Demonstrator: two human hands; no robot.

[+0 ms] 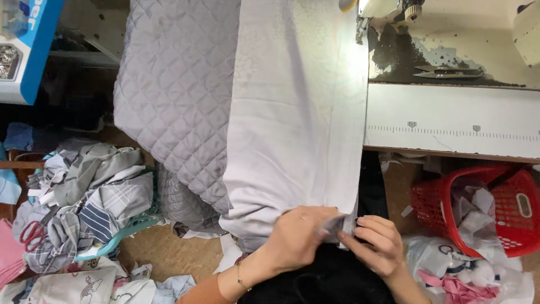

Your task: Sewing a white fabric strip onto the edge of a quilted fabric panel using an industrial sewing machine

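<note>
Pale lilac-white sheet (292,112) beside grey diamond-quilted fabric (174,84), a red basket (495,197) and striped grey scraps (90,197).

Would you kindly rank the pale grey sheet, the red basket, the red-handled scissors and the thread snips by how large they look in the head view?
1. Pale grey sheet, by far the largest.
2. Red basket, partly cut off by the picture's edge.
3. Red-handled scissors, partly buried in scraps.
4. Thread snips, similar to the scissors, so that order is unsure.
</note>
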